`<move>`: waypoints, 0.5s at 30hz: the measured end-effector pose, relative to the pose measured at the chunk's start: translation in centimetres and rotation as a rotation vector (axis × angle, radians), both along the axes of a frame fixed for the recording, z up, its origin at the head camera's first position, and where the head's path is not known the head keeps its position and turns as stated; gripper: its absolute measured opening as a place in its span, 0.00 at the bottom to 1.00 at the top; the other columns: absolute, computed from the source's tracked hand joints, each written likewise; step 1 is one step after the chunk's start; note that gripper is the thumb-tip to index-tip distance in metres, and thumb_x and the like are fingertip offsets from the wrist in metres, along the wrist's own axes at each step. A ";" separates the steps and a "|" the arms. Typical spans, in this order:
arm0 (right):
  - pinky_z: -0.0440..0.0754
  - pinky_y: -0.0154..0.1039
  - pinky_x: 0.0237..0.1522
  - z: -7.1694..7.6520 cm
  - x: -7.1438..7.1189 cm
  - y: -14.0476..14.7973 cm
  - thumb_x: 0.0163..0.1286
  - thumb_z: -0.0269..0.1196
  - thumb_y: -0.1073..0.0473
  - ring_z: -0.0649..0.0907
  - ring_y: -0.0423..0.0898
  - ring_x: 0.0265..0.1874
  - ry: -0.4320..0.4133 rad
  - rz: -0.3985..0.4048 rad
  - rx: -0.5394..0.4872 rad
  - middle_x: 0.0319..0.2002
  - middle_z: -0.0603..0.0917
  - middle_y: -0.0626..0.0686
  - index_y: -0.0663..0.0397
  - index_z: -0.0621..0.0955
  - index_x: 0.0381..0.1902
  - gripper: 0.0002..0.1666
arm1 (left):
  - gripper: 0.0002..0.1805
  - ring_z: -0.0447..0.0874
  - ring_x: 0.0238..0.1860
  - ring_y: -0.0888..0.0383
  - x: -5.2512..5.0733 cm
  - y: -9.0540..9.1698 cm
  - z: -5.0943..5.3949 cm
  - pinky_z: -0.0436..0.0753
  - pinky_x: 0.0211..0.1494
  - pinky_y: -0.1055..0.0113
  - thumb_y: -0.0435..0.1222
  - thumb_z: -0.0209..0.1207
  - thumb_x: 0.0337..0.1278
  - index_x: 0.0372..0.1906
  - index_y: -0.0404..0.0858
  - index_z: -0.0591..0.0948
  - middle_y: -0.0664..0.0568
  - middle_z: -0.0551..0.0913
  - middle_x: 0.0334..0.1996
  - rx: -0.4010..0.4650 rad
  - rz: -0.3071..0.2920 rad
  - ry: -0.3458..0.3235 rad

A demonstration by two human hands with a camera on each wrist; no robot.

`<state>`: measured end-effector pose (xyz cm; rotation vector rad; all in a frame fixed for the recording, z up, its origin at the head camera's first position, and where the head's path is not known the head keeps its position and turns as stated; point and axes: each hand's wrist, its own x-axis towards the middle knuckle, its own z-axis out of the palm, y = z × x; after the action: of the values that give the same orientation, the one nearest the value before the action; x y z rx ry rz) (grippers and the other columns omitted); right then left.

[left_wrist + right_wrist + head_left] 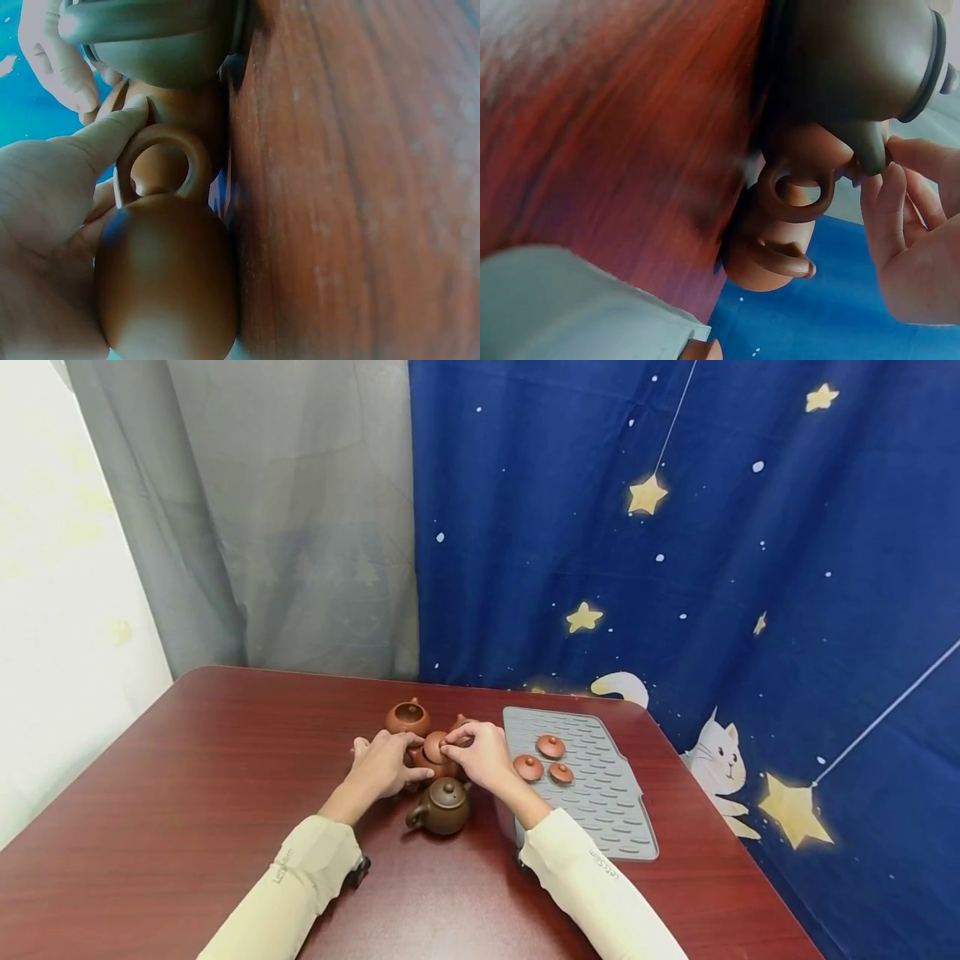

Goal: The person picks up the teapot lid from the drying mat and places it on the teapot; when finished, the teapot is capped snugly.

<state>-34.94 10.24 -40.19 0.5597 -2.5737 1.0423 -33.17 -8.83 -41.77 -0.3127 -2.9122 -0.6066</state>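
Note:
At the middle of the table, a reddish-brown clay teapot (437,768) stands between both hands. Its round lid (432,748) is at the opening, the knob pinched by the thumb and fingers of my right hand (480,755); I cannot tell whether it sits flush. My left hand (384,763) grips the teapot's other side, thumb nearer me and fingers beyond. Just in front is a dark brown teapot (444,808) with its lid on. Under the left palm, the left wrist view shows another brown clay pot (169,277) with a ring handle (196,161).
Behind the hands stands a lidless clay teapot (407,718), with another pot (461,721) partly hidden by the right hand. On the right, a grey ridged mat (600,802) bears three clay lids (551,746). Curtains (525,527) hang beyond the table's (225,760) far edge.

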 end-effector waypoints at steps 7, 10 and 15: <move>0.79 0.32 0.32 -0.4 -0.4 0.0 0.56 0.76 0.55 0.83 0.33 0.29 -0.012 0.011 -0.016 0.33 0.87 0.38 0.43 0.89 0.29 0.04 | 0.31 0.78 0.51 0.52 0.0 0.0 0.2 0.61 0.53 0.39 0.57 0.71 0.47 0.56 0.48 0.83 0.57 0.85 0.43 -0.005 0.005 0.001; 0.79 0.32 0.32 -0.5 -0.4 -0.1 0.57 0.76 0.54 0.83 0.34 0.29 -0.020 0.014 -0.007 0.34 0.87 0.38 0.43 0.89 0.29 0.04 | 0.32 0.78 0.52 0.51 0.0 0.1 0.1 0.61 0.54 0.39 0.57 0.71 0.47 0.57 0.47 0.83 0.56 0.85 0.44 -0.002 0.008 -0.003; 0.78 0.33 0.30 -0.6 -0.5 -0.2 0.58 0.75 0.54 0.81 0.35 0.28 -0.028 0.012 0.013 0.35 0.87 0.39 0.43 0.89 0.30 0.04 | 0.32 0.78 0.53 0.49 0.1 0.1 0.1 0.60 0.55 0.38 0.57 0.71 0.48 0.57 0.47 0.82 0.54 0.84 0.45 0.000 0.013 -0.003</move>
<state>-35.49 10.08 -40.76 0.5681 -2.6061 1.0451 -33.04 -8.72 -41.68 -0.2928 -2.9147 -0.6060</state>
